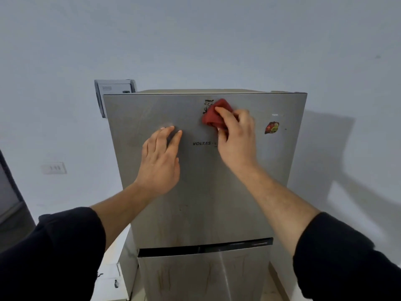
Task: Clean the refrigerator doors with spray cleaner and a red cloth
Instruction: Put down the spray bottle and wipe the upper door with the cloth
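A person's right hand grips a bunched red cloth against the upper door of a silver two-door refrigerator. The fingers curl over the wad and the thumb is tucked beneath it. The cloth is crumpled into a lump whose longer side runs up and down, its peak pointing at the door's top edge. The left hand lies flat on the same door, level with and well to the left of the right hand, fingers straight and holding nothing.

The refrigerator stands upright with its brushed-metal doors facing the person. A dark gap below both wrists divides the upper door from the faintly streaked lower door. Black lettering between the hands reads "VOLTAS", with the rest hidden behind the right hand. A dark decal touches the cloth's left edge. A red-and-green sticker, its print too small to read, sits right of the right hand.
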